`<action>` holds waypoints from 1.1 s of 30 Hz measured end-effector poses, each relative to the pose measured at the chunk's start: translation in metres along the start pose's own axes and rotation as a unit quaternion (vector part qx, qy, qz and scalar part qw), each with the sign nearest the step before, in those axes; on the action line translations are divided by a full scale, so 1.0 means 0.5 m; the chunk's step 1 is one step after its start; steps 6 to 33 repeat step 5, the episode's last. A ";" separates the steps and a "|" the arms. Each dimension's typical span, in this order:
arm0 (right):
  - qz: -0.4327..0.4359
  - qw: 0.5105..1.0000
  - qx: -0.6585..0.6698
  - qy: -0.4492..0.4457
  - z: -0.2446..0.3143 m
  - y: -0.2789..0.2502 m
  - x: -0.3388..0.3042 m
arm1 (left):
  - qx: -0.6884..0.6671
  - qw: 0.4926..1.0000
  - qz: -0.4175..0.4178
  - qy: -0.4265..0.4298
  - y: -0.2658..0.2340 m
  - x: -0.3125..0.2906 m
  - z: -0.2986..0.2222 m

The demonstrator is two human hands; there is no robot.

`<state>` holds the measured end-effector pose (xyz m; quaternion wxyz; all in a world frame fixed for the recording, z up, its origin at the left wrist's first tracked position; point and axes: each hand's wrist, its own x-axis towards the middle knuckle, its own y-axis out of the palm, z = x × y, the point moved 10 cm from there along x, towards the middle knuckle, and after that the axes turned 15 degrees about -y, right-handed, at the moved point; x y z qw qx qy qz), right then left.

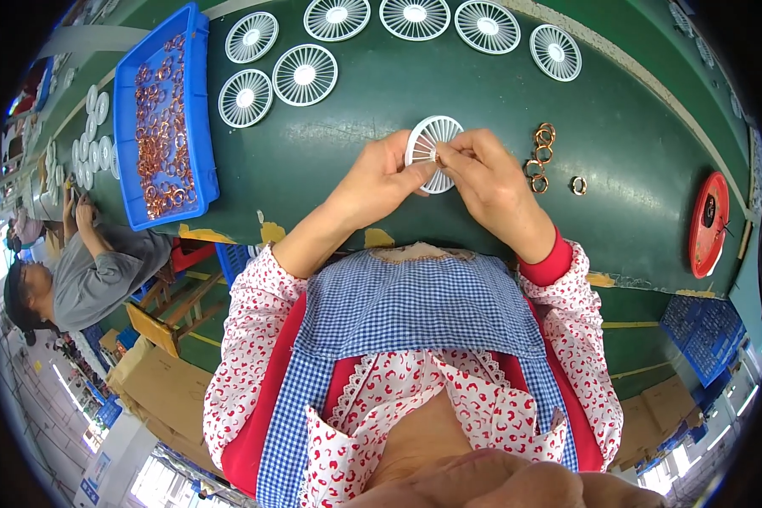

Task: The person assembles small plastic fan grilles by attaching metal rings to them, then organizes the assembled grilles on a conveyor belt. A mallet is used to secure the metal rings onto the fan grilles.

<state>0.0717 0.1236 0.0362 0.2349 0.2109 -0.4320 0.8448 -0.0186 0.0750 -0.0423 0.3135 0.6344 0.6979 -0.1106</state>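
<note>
My left hand (372,182) is closed on the rim of a white spoked round grille (436,129), its thumb reaching in toward the hub. The grille is held tilted above the green table. From the other side, my right hand (487,178) presses its pinched fingertips against the hub. A small copper-coloured bit shows there, but the fingers hide most of it. Just right of that hand lies a short row of copper rings (543,155), partly overlapping. One more copper ring (578,185) lies apart from them.
Several white grilles (305,74) lie along the table's far side. At left stands a blue tray (205,118) full of copper rings. A red dish (699,229) holding a dark object sits at the right end. Another person (102,275) works farther left, beside more white grilles (93,155).
</note>
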 end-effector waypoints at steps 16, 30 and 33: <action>-0.077 0.996 0.026 0.020 -0.010 0.008 -0.010 | 0.058 0.995 -0.073 0.028 -0.020 0.003 -0.008; -0.077 0.996 0.026 0.020 -0.010 0.008 -0.010 | 0.058 0.995 -0.073 0.028 -0.020 0.003 -0.008; -0.077 0.996 0.026 0.020 -0.010 0.008 -0.010 | 0.058 0.995 -0.073 0.028 -0.020 0.003 -0.008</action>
